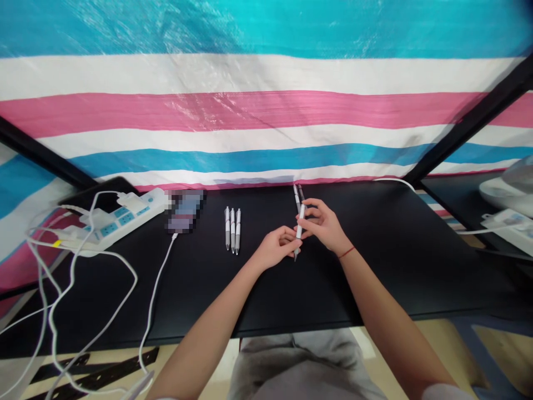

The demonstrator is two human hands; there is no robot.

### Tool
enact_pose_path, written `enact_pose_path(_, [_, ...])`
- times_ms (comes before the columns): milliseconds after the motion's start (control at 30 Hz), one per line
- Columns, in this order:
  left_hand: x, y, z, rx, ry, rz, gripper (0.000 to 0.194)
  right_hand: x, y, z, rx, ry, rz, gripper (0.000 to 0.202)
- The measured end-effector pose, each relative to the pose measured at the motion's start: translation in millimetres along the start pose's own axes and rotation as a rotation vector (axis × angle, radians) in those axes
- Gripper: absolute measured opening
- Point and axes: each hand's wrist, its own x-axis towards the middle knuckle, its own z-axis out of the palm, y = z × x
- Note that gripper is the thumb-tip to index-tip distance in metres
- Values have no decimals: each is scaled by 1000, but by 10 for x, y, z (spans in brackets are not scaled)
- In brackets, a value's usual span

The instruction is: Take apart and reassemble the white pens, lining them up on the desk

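Note:
A white pen (298, 232) is held between both of my hands above the black tabletop, its tip slanting down toward me. Around its upper barrel, the thumb and fingers of my right hand (327, 226) are closed. My left hand (277, 246) pinches the lower part near the tip, fingers curled. Just beyond lie another white pen (296, 193) and a darker grey one (301, 193), both partly covered by my right hand. Left of my hands, three white pens with grey grips (232, 230) rest side by side, tips toward me.
At the left stands a white power strip (120, 222) with plugs and tangled white cables (73, 272). A phone-like device (183, 214), blurred out, is attached to a cable. The black table (387, 250) meets a striped plastic sheet (266, 111) behind. Another power strip (514, 226) is at far right.

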Motion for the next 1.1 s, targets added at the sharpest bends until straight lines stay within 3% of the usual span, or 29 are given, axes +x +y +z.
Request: enact_pose_path(1100, [12, -18, 0, -4, 16, 0, 37, 18, 33, 11, 16, 29, 4, 59])
